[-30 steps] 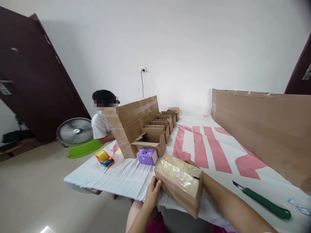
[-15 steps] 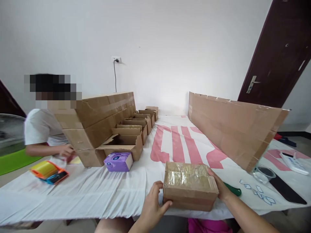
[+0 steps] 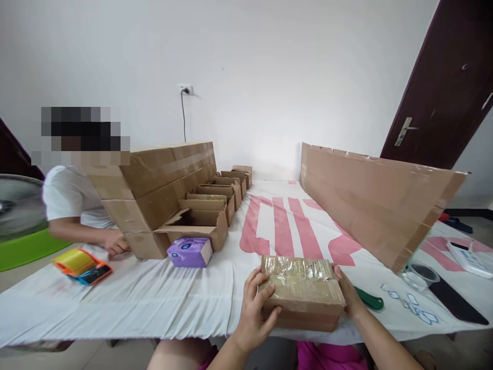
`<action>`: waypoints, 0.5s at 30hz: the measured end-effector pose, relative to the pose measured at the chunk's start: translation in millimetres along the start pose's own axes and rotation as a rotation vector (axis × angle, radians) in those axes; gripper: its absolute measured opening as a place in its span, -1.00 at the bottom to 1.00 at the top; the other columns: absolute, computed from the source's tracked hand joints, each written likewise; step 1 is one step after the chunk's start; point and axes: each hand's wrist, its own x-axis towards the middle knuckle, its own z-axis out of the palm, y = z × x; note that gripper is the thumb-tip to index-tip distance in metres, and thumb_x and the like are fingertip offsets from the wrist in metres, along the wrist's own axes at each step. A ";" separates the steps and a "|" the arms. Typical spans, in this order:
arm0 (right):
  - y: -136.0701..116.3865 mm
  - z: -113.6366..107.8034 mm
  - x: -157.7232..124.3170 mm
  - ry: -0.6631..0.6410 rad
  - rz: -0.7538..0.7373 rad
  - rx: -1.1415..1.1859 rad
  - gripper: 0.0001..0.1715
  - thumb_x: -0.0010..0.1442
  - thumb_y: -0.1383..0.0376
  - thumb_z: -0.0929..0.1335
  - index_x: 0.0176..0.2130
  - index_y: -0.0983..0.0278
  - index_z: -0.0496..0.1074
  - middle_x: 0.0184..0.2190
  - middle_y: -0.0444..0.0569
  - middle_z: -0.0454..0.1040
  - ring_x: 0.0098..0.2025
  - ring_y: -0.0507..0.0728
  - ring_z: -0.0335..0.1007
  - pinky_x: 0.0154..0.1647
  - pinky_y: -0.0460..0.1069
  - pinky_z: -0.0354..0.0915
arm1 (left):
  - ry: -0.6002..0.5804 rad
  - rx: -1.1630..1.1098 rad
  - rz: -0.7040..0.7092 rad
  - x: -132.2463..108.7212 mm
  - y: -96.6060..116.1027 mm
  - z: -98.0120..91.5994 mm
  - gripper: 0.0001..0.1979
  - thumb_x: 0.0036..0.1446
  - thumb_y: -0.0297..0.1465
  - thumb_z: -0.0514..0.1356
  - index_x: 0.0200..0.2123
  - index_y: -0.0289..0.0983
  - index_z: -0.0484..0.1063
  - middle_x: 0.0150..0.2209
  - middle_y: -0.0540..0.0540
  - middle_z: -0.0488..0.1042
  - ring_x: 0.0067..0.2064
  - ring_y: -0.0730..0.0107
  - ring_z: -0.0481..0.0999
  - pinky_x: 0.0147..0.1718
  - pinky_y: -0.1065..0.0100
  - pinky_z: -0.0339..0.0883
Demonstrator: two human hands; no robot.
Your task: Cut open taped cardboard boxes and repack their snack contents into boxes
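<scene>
White-clothed tabletop (image 3: pixel 165 313) w/ pink-red print; purple carton (image 3: pixel 187 254) on it, L of ctr. Long brown cardboard panel (image 3: pixel 373 205) stands on edge, R side. Nr its close end: clear round tub (image 3: pixel 419 281), just beside or touching a flat blk slab (image 3: pixel 458 303), can't tell wh. White item (image 3: pixel 470 259) beyond, too small to ID. Dk slippers (image 3: pixel 458 224) on the floor (image 3: pixel 480 234), far R. Maroon door (image 3: pixel 421 82) bkgd R. White wall (image 3: pixel 262 77) w/ socket (image 3: pixel 181 89) & dk cord (image 3: pixel 184 121). Far L: person (image 3: pixel 69 192) in white top, partly hidden; fan (image 3: pixel 17 205), cut off by the edge, bright green thing (image 3: pixel 29 249) below it
</scene>
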 end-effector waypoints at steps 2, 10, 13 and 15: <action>5.0 -14.5 4.4 0.080 -0.070 -0.310 -0.28 0.19 -0.19 0.10 -0.08 0.26 0.45 -0.06 0.13 0.52 0.04 0.32 0.39 0.10 0.20 0.25 | 0.013 -0.014 0.004 -1.4 -0.7 1.6 -0.43 0.09 -0.55 0.18 0.16 -0.12 0.15 0.18 -0.25 0.13 0.32 -0.13 0.00 0.12 -0.30 0.13; 33.0 -32.7 -6.0 0.213 -0.131 -1.222 -0.58 0.20 0.28 0.20 -0.02 0.34 0.43 0.04 0.21 0.45 0.13 0.34 0.26 0.13 0.23 0.13 | 0.106 -0.071 -0.031 -3.9 3.3 12.4 -0.45 0.07 -0.56 0.14 0.14 -0.13 0.18 0.24 -0.26 0.04 0.34 -0.12 -0.02 0.14 -0.32 0.11; 33.6 -29.7 -8.6 0.185 -0.140 -1.357 -0.57 0.22 0.34 0.19 0.04 0.35 0.39 0.06 0.18 0.44 0.11 0.30 0.29 0.06 0.17 0.20 | 0.141 -0.071 -0.037 -4.2 4.5 15.1 -0.46 0.06 -0.55 0.14 0.12 -0.14 0.21 0.23 -0.26 0.05 0.34 -0.13 0.00 0.14 -0.34 0.10; 33.5 -29.8 -8.4 0.175 -0.142 -1.371 -0.57 0.22 0.33 0.20 0.05 0.35 0.37 0.05 0.18 0.44 0.10 0.29 0.30 0.05 0.16 0.21 | 0.149 -0.066 -0.033 -3.9 4.7 15.7 -0.47 0.06 -0.55 0.14 0.11 -0.15 0.22 0.23 -0.27 0.06 0.33 -0.14 0.01 0.13 -0.34 0.11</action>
